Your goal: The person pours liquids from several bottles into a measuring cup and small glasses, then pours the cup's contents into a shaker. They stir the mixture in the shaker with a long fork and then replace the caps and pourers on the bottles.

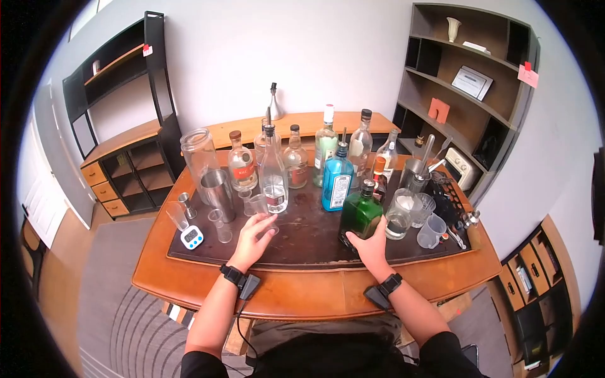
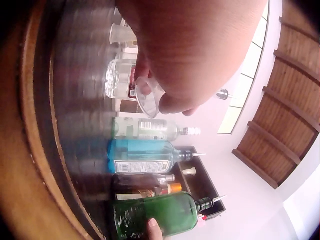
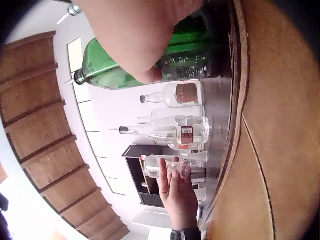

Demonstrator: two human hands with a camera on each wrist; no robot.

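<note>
My left hand (image 1: 254, 239) holds a small clear cup (image 2: 146, 102) between thumb and fingers, a little above the dark mat at the centre-left. The hand covers part of the cup. A green square-shouldered bottle (image 1: 360, 213) with a dark pourer stands at the front right of the mat. My right hand (image 1: 370, 244) grips its lower part, thumb across the near side. Just behind it are a blue bottle (image 1: 338, 183) with a white label and a smaller dark bottle with an orange cap (image 1: 379, 165). A clear bottle with a pourer (image 1: 275, 179) stands beyond my left hand.
At the left stand a tall glass jar (image 1: 199, 157), a metal shaker tin (image 1: 217, 195), small glasses (image 1: 219, 225) and a white timer (image 1: 192, 237). To the right are a mixing glass (image 1: 398, 217), a plastic measuring cup (image 1: 432, 232) and bar tools (image 1: 455, 217). Several bottles line the back.
</note>
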